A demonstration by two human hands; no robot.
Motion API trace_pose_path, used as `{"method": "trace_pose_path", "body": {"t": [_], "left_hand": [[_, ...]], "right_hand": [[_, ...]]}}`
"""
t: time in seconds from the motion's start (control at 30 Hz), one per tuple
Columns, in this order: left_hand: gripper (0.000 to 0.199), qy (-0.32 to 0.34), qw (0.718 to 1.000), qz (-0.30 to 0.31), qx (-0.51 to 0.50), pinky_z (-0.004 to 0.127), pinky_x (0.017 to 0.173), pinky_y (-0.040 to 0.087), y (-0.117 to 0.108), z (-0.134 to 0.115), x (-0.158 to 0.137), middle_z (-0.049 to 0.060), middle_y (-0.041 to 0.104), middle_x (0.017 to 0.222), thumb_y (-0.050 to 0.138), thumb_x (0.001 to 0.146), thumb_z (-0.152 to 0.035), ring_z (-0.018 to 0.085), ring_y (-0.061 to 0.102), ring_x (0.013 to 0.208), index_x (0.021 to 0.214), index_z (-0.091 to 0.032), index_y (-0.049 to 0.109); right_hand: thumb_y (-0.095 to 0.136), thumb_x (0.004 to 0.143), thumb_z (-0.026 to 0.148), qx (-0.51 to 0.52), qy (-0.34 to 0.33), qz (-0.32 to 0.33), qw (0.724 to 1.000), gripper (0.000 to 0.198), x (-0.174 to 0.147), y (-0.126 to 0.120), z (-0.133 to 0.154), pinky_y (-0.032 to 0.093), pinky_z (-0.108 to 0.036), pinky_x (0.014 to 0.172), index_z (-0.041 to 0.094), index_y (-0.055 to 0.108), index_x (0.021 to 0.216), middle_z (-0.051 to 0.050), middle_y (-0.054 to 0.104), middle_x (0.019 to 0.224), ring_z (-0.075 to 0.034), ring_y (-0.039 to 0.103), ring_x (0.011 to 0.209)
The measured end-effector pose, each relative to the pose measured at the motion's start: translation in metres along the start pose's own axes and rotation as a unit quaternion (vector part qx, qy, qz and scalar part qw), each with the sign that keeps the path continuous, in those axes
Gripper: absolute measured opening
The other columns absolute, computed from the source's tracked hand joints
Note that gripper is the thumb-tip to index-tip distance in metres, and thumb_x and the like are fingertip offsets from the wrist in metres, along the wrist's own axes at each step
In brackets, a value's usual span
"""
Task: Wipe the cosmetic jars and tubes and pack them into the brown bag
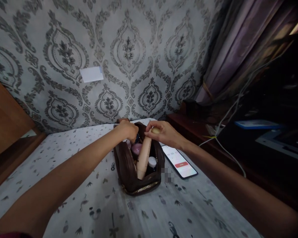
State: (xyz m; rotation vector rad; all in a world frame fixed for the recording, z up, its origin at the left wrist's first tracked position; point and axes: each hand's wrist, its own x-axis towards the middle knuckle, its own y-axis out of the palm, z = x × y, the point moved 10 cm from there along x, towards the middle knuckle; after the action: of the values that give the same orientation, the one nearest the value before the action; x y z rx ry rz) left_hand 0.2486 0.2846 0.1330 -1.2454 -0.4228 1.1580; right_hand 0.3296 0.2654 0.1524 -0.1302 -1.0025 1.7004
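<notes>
A brown toiletry bag (124, 165) stands unzipped on the bed. Inside it, a beige tube (144, 158) leans lengthwise, beside a pink rounded item (136, 148) and a white-capped container (152, 162). My left hand (129, 130) is closed at the bag's far left rim, fingers curled downward; a dark blue item shows just by them, and what they grip is hidden. Over the far right side, my right hand (164, 133) pinches a small pale-yellow round thing (156, 130) between thumb and finger. Its fingertips are right at the tube's upper end; whether they touch it I cannot tell.
A phone (180, 162) with a timer lies right of the bag on the patterned sheet (94, 198). White cables (228, 115) hang at the right, near a dark red ledge (186, 129). A wooden panel (10, 122) stands left; patterned wallpaper (129, 59) is behind.
</notes>
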Motion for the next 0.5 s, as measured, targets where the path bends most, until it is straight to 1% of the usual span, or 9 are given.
{"method": "trace_pose_path", "body": {"t": [0.1,0.2,0.3,0.37,0.5], "left_hand": [[0.049,-0.013,1.000,0.008,-0.009,0.041,0.094,0.051,-0.0003,0.0012,0.0029,0.014,0.074,0.120,0.081,0.064,-0.035,0.034,0.069,0.109,0.111,-0.022,0.076],[0.048,-0.010,1.000,0.013,-0.017,0.037,0.093,0.052,0.0000,0.0023,0.0026,0.013,0.075,0.119,0.082,0.064,-0.034,0.033,0.069,0.109,0.109,-0.022,0.076],[0.054,-0.006,0.999,-0.002,-0.034,0.036,0.087,0.055,-0.0019,0.0049,0.0008,0.016,0.073,0.121,0.081,0.066,-0.038,0.034,0.068,0.109,0.115,-0.016,0.074],[0.059,-0.006,0.999,-0.012,-0.041,0.036,0.085,0.055,-0.0034,0.0066,-0.0007,0.017,0.071,0.124,0.079,0.068,-0.040,0.034,0.067,0.111,0.120,-0.014,0.070],[0.060,0.008,0.999,-0.018,-0.037,0.035,0.087,0.054,-0.0039,0.0053,-0.0016,0.015,0.070,0.126,0.077,0.071,-0.044,0.032,0.066,0.114,0.123,-0.016,0.068]], "right_hand": [[0.062,0.076,0.038,0.014,-0.014,-0.010,1.000,0.021,-0.0008,-0.0010,-0.0017,0.035,-0.024,0.062,0.017,0.064,0.073,0.003,0.056,0.064,-0.013,0.049,0.065],[0.062,0.076,0.038,0.022,-0.020,-0.012,0.999,0.020,-0.0013,-0.0011,-0.0022,0.034,-0.024,0.062,0.018,0.064,0.073,0.002,0.057,0.064,-0.013,0.049,0.064],[0.062,0.076,0.038,0.023,-0.023,-0.012,0.999,0.021,-0.0014,-0.0018,-0.0003,0.035,-0.024,0.062,0.017,0.064,0.072,0.002,0.058,0.065,-0.013,0.049,0.064],[0.062,0.076,0.039,0.018,-0.021,-0.013,1.000,0.022,-0.0014,-0.0026,0.0005,0.035,-0.024,0.063,0.018,0.064,0.072,0.002,0.057,0.064,-0.013,0.049,0.064],[0.063,0.076,0.042,0.008,-0.014,-0.014,1.000,0.024,-0.0007,-0.0031,-0.0010,0.036,-0.025,0.064,0.018,0.064,0.073,0.001,0.059,0.067,-0.014,0.051,0.066]]}}
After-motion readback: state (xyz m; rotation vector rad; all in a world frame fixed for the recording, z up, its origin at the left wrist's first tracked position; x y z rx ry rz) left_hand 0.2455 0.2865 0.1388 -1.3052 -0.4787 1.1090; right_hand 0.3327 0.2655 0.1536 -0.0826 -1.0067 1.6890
